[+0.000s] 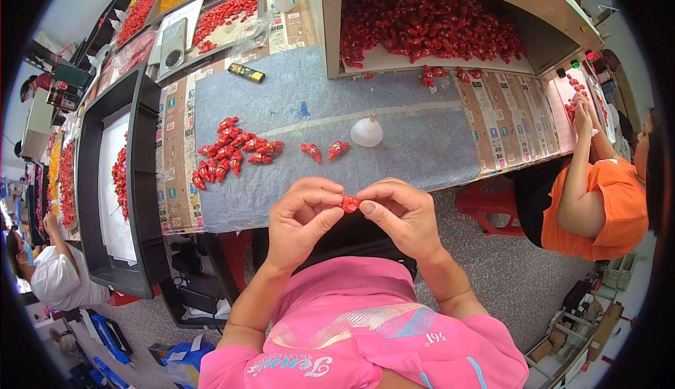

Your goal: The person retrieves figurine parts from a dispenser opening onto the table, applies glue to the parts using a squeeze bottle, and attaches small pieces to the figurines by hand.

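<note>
Just past the table's near edge, my left hand (304, 214) and my right hand (402, 217) meet, both closed. Between their thumbs and fingertips they pinch a small red plastic piece (350, 205). Its finer shape is too small to tell. Beyond the hands, two red figure-like pieces (338, 150) lie side by side on the blue-grey work mat (415, 136). To their left is a loose heap of similar red pieces (230, 148). A white cone-shaped squeeze bottle (366, 131) with a thin tip stands on the mat at the right.
A box-like shelf (439, 72) filled with red pieces rises at the back. At left stands a black tray (149, 178); a black-and-yellow tube (246, 72) lies behind the heap. Trays of red parts (228, 20) sit back left. Co-workers sit at right (605, 206) and far left (60, 276).
</note>
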### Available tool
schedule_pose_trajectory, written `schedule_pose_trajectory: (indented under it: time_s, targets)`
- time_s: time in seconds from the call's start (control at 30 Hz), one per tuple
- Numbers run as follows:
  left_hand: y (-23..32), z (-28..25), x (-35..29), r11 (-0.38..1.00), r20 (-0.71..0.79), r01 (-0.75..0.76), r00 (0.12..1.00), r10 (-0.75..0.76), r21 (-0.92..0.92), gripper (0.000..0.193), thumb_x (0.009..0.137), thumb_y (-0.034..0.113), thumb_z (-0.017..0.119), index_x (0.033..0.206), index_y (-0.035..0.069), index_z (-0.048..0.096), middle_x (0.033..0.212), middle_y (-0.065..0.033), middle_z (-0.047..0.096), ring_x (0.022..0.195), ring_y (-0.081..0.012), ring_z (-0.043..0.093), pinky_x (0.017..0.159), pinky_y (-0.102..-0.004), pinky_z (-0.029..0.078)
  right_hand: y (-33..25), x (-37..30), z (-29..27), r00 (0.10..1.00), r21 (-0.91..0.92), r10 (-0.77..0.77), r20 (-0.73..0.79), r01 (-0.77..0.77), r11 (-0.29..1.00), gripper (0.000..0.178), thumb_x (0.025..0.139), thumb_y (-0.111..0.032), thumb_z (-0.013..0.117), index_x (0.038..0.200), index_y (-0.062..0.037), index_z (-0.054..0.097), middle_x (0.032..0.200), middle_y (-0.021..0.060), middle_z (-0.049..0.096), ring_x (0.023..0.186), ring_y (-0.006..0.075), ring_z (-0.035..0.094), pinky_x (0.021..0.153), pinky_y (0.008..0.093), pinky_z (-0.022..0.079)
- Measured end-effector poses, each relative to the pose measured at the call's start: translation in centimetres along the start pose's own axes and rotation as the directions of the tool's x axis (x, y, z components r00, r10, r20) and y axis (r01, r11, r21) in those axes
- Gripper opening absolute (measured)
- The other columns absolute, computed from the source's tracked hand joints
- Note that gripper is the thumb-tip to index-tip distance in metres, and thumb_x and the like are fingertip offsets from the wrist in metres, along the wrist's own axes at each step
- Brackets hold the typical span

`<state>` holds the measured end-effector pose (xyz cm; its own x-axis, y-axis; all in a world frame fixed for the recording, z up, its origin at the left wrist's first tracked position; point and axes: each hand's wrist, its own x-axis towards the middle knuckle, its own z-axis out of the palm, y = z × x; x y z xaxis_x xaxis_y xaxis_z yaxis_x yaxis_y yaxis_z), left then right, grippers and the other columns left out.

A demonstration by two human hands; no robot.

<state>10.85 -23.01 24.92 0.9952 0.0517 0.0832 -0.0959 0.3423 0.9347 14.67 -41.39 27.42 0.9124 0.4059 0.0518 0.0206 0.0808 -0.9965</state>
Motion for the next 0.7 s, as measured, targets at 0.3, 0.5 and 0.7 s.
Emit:
schedule_pose_trajectory:
  time_s: [0.3, 0.5, 0.7]
  targets:
    - [-0.25, -0.23, -0.24, 0.993, -0.018, 0.061, 0.998, -0.063, -0.096, 0.017, 0.077, -0.008, 0.07, 0.091, 0.0, 0.066, 0.101, -0.0127, 0.064, 0.092, -0.0169, 0.063, 0.083, -0.0283, 0.052, 0.39, -0.06, 0.13, 0.997, -0.086, -0.071, 0.007, 0.071, 0.994, 0.01, 0.086, -0.002, 0.066, 0.094, 0.0036, 0.067, 0.091, 0.0088, 0.063, 0.08, 0.0121, 0.061, 0.069, 0.0228, 0.049]
    - [-0.5, 0.05, -0.52, 0.997, -0.058, 0.028, 0.998, -0.033, -0.07, 0.018, 0.075, -0.01, 0.071, 0.09, 0.0, 0.069, 0.098, -0.0131, 0.065, 0.091, -0.0182, 0.064, 0.083, -0.0288, 0.054, 0.75, -0.03, 0.31, 0.993, -0.092, -0.12, -0.007, 0.119, 0.989, 0.008, 0.084, 0.0, 0.067, 0.092, 0.0031, 0.067, 0.086, 0.0086, 0.063, 0.077, 0.0115, 0.061, 0.065, 0.0216, 0.048]
    - [-0.49, 0.13, -0.53, 0.997, -0.085, 0.04, 0.995, -0.046, -0.07, 0.018, 0.075, -0.01, 0.071, 0.089, 0.001, 0.07, 0.097, -0.0131, 0.065, 0.09, -0.0183, 0.064, 0.082, -0.0286, 0.054, 0.74, 0.08, 0.19, 0.998, -0.07, -0.058, 0.002, 0.058, 0.996, 0.008, 0.083, 0.0, 0.067, 0.091, 0.0028, 0.066, 0.088, 0.0094, 0.065, 0.081, 0.0142, 0.065, 0.071, 0.0245, 0.054]
